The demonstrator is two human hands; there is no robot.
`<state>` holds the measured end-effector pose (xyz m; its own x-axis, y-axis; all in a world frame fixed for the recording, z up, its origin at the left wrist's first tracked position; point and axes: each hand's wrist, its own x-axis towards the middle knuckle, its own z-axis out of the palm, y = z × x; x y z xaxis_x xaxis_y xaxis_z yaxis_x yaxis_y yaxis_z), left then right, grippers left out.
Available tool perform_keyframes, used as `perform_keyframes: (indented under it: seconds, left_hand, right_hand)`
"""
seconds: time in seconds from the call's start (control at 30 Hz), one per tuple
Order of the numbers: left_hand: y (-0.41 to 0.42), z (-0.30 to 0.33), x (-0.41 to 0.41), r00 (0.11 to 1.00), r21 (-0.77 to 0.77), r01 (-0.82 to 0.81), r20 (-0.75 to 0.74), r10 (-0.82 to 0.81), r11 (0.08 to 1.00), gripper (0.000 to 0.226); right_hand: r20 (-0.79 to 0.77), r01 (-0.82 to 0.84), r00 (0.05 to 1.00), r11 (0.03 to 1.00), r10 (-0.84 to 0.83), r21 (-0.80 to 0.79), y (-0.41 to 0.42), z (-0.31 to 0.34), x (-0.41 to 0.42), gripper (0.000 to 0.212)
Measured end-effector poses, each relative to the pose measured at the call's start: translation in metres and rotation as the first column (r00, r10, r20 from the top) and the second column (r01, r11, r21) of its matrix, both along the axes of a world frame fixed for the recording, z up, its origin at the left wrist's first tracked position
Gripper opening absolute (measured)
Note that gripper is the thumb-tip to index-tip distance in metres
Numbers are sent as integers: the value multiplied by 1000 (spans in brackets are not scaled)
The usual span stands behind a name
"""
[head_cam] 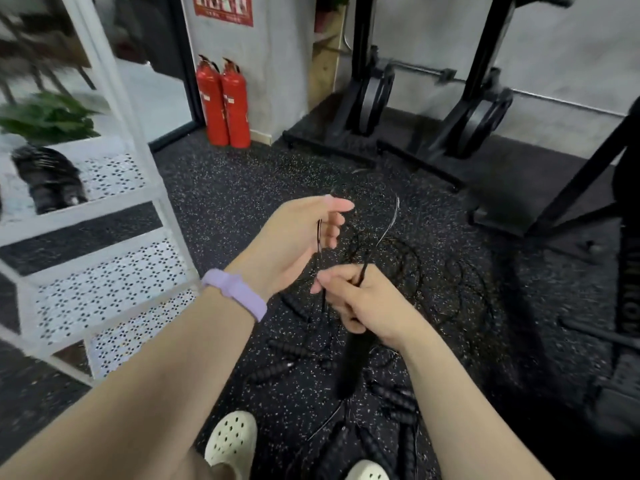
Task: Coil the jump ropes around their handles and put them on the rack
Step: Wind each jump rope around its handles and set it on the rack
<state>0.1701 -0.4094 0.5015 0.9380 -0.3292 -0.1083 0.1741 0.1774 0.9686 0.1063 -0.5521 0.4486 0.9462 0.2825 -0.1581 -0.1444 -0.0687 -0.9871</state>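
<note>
My right hand [360,301] grips a pair of black jump-rope handles [349,362] that hang down from the fist. A thin black rope [319,233] runs up from them to my left hand [301,237], which holds it loosely between thumb and fingers. The left wrist wears a purple band. More black ropes with ribbed handles [394,398] lie tangled on the speckled floor under and in front of my hands. The white perforated rack [114,268] stands to the left, and a coiled black rope bundle [52,181] rests on its upper shelf.
Two red fire extinguishers [225,105] stand by the wall ahead. Black weight stands [415,109] and a barbell line the right. A green plant [48,116] sits on the rack. My feet in white clogs [232,441] are at the bottom.
</note>
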Motion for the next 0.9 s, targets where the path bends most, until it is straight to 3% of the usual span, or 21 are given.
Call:
perform_keyframes:
  seconds: [0.1,0.17,0.2,0.27,0.4,0.43,0.5,0.6,0.63,0.73,0.83,0.9]
  left_hand:
    - [-2,-36,-6,993,148,110,-56,-103,983,53]
    - [-7,-54,-7,937,364,341,-57,-344,867,49]
    - [-10,-61,-6,874,489,447,-59,-483,749,42]
    - [-12,-74,-2,763,716,502,-101,-638,486,26]
    - [-7,-101,21,701,968,247,-146,-698,45,18]
    - [-7,-106,28,729,972,232,-155,-667,27,16]
    - [-12,-109,38,769,948,286,-143,-623,136,11]
    - [-36,-116,41,748,911,347,-125,-651,224,65]
    - [-46,-117,38,723,886,399,-144,-675,239,65]
    - [-69,-131,32,687,783,556,-245,-684,277,23]
    - [-74,-125,38,757,806,476,-171,-631,352,27]
    - [-73,-106,43,807,801,391,-60,-588,454,30]
  right_hand:
    - [6,139,990,988,-140,67,-19,5,1,30]
    - [-25,239,971,959,-238,150,-38,10,6,29]
    - [-45,295,955,936,-292,190,-48,11,9,28]
    - [-85,399,916,879,-391,261,-66,13,17,27]
    - [-163,564,822,741,-546,365,-99,8,31,31]
    - [-186,593,801,714,-569,371,-105,5,33,31]
    - [-228,615,787,692,-574,379,-112,-1,36,31]
    - [-259,559,829,730,-496,392,-112,-7,38,28]
    - [-262,540,841,737,-472,406,-112,-7,39,27]
    - [-281,539,842,707,-461,457,-114,-7,41,27]
    - [-255,577,815,699,-519,422,-121,-12,40,20]
    - [-212,576,817,777,-536,255,-125,-17,38,26]
